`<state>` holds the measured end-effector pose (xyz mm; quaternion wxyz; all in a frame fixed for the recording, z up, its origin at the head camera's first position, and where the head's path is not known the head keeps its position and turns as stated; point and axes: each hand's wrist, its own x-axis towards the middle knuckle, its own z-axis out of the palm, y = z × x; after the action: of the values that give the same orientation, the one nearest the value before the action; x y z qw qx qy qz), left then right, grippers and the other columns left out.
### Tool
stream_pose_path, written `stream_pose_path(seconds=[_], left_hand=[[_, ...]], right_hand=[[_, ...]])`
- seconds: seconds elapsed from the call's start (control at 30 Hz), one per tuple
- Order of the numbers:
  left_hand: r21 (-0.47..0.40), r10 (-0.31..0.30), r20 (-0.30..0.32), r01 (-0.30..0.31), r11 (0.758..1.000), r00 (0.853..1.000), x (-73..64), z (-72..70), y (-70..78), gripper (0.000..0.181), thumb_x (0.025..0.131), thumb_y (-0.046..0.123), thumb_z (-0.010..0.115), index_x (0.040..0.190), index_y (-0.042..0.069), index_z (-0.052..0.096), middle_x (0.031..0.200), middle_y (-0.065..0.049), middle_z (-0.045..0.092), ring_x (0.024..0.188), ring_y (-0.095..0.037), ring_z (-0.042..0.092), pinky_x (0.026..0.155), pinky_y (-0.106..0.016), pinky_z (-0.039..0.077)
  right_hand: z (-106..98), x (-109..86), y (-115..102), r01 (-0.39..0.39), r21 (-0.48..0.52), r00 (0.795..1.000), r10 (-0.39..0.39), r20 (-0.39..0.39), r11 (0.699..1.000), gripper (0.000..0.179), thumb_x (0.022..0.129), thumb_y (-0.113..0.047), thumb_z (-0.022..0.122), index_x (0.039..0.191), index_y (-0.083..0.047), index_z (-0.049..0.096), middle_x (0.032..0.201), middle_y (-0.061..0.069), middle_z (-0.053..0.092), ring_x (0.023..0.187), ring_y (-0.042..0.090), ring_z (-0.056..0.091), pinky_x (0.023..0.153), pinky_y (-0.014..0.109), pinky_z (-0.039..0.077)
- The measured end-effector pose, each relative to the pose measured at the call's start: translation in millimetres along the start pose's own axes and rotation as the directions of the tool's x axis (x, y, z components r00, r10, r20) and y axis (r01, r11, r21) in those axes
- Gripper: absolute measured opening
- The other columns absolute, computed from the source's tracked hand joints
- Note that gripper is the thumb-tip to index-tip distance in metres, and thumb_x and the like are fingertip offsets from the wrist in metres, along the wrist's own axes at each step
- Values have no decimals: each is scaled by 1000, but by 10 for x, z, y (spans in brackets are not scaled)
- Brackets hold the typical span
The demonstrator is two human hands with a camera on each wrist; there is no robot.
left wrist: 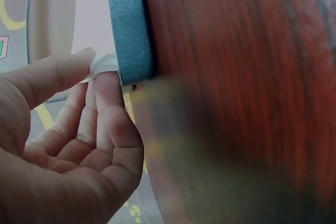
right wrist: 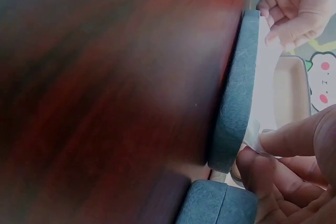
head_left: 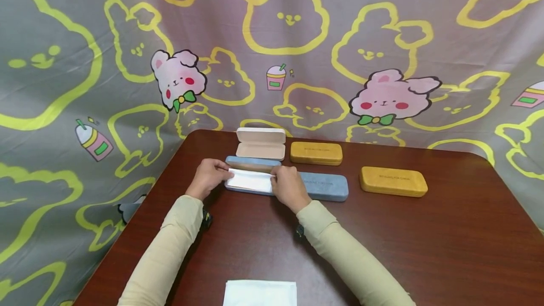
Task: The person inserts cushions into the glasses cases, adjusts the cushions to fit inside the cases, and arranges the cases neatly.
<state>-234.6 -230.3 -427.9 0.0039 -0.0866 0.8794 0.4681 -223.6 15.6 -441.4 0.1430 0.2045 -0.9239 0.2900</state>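
A folded white cloth (head_left: 250, 180) lies over the base of an open blue glasses case (head_left: 253, 160), whose lid is raised at the back. My left hand (head_left: 209, 177) pinches the cloth's left end between thumb and forefinger. At the opposite end, my right hand (head_left: 290, 187) pinches the other corner. Up close in the left wrist view, the cloth's edge (left wrist: 105, 64) is bunched between thumb and fingertip beside the case's blue wall (left wrist: 128, 24). The right wrist view shows the cloth (right wrist: 266, 77) stretched along the case between both hands.
Right of the open case lies a closed blue case (head_left: 325, 187). Two closed yellow cases (head_left: 316, 153) lie farther right and back. An open white case (head_left: 260, 150) stands behind. Another folded white cloth (head_left: 260, 293) is at the table's near edge. A patterned curtain (head_left: 272, 70) hangs behind the table.
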Motion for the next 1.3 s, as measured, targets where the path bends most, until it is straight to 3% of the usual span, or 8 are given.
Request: stream_pose_path(seconds=[0.3,0.47,0.6,0.67,0.73,0.83,0.97,1.3], left_hand=[[17,-27,-6,27,999,1000,-9,-22,0,19,81,9,83,94,-1,76,102,-15,67,86,-28,57,66,-32,49],[-16,-50,-4,50,999,999,-29,-107,-14,20,89,10,75,104,-3,75,104,-17,68,87,-29,63,73,-38,53],[-95,-91,-1,91,991,996,-4,-162,-7,30,99,20,63,110,-7,71,95,-16,69,79,-24,67,73,-37,56],[-121,-126,12,127,985,992,15,-163,1,46,102,36,58,110,-9,69,93,-16,69,76,-22,66,71,-34,57],[-127,-164,35,168,978,986,24,-151,9,63,101,52,53,108,-9,67,92,-16,68,74,-23,65,69,-34,57],[-94,-201,70,207,974,977,39,-118,15,81,94,70,48,106,-8,66,93,-16,67,73,-24,65,68,-35,57],[-72,-220,118,229,971,968,47,-81,8,86,91,75,48,106,-8,64,95,-17,65,71,-23,65,66,-35,57],[-141,-222,156,244,959,963,62,-106,-25,79,91,69,56,101,-8,65,91,-16,64,67,-22,64,66,-34,58]], right_hand=[[-146,-15,-7,-24,41,1000,24,12,999,9,89,-2,69,80,-5,71,68,4,65,59,16,54,52,33,47],[-384,21,19,-167,197,985,171,1,966,15,89,-4,61,93,0,75,76,8,71,57,18,61,54,34,50],[-487,96,24,-397,425,918,349,188,814,30,98,-18,55,103,7,72,80,16,70,59,24,68,54,34,55],[-496,118,8,-502,459,864,393,316,733,42,104,-28,50,108,10,67,87,23,70,67,31,72,58,38,59],[-479,136,-6,-564,446,819,401,411,695,52,107,-36,45,115,13,61,92,28,68,69,35,72,62,43,59],[-430,178,-20,-604,408,779,397,486,685,60,109,-42,37,125,13,54,93,31,67,69,37,72,63,47,59],[-351,244,-13,-637,379,743,404,534,671,63,110,-44,31,136,11,47,92,32,63,67,39,71,62,48,59],[-351,315,-42,-660,367,720,412,559,655,58,109,-39,34,143,7,42,94,35,61,66,41,70,63,51,59]])
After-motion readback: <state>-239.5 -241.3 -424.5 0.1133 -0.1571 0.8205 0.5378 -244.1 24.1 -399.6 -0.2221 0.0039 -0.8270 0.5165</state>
